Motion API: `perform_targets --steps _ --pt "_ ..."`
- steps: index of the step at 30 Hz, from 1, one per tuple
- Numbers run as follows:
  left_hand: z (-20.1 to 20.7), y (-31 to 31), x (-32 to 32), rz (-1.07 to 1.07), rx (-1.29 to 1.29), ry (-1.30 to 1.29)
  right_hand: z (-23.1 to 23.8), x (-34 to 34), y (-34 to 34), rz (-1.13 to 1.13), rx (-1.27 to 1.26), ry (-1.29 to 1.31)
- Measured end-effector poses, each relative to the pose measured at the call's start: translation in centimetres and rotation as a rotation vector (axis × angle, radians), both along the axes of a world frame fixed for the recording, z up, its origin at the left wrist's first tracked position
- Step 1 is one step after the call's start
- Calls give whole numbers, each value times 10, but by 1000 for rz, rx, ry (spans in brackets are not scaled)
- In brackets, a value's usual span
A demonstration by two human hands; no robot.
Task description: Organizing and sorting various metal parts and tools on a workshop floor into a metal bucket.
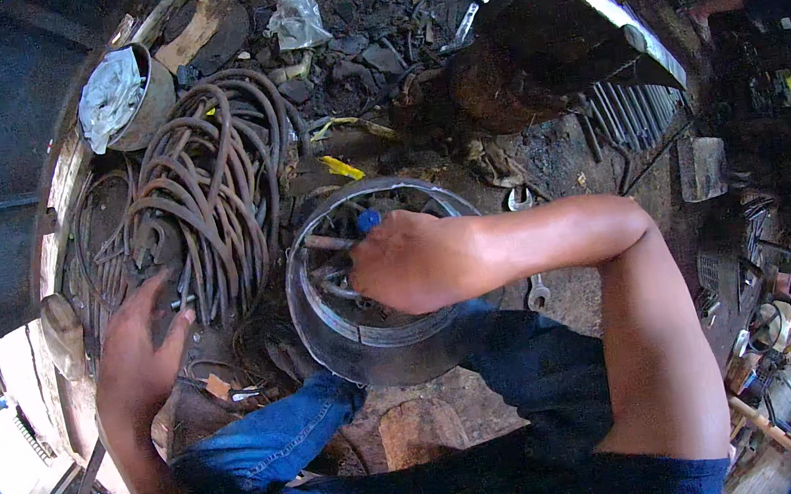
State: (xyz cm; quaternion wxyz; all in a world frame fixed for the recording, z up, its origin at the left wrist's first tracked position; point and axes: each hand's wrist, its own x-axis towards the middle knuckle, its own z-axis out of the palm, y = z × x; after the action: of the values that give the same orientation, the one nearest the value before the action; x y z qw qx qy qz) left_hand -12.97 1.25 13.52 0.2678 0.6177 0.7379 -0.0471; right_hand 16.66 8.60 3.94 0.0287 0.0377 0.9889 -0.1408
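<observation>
Head view showed the right hand clamped on a blue-handled tool inside the metal wheel rim; the left hand, fingers spread, reached left toward bent rods

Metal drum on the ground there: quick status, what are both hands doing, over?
Right hand inside metal drum, gripping blue-handled tool. Left hand reaching into rusty bent rods beside it. Wrench lies by the drum.

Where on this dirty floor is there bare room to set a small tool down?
Bare patches: the ground below the metal drum, between the knees, and the strip right of the drum toward the wrench. Crowded: the coiled hoses by the left hand, and the scrap above the right hand.
</observation>
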Motion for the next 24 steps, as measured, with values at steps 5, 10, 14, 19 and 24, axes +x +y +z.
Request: perform_targets --steps 5,10,14,19,24 --pt "3 4 7 -19 -8 -16 1 -5 3 2 -188 -40" --pt "1 3 4 -27 5 19 3 -8 5 -30 -265 -43" --pt "2 5 6 -26 8 3 12 -16 15 -66 -421 -145" --pt "2 3 6 -23 9 62 23 -28 68 -187 -668 178" --pt "11 6 1 10 -53 40 -57 -56 157 -1106 -1057 915"
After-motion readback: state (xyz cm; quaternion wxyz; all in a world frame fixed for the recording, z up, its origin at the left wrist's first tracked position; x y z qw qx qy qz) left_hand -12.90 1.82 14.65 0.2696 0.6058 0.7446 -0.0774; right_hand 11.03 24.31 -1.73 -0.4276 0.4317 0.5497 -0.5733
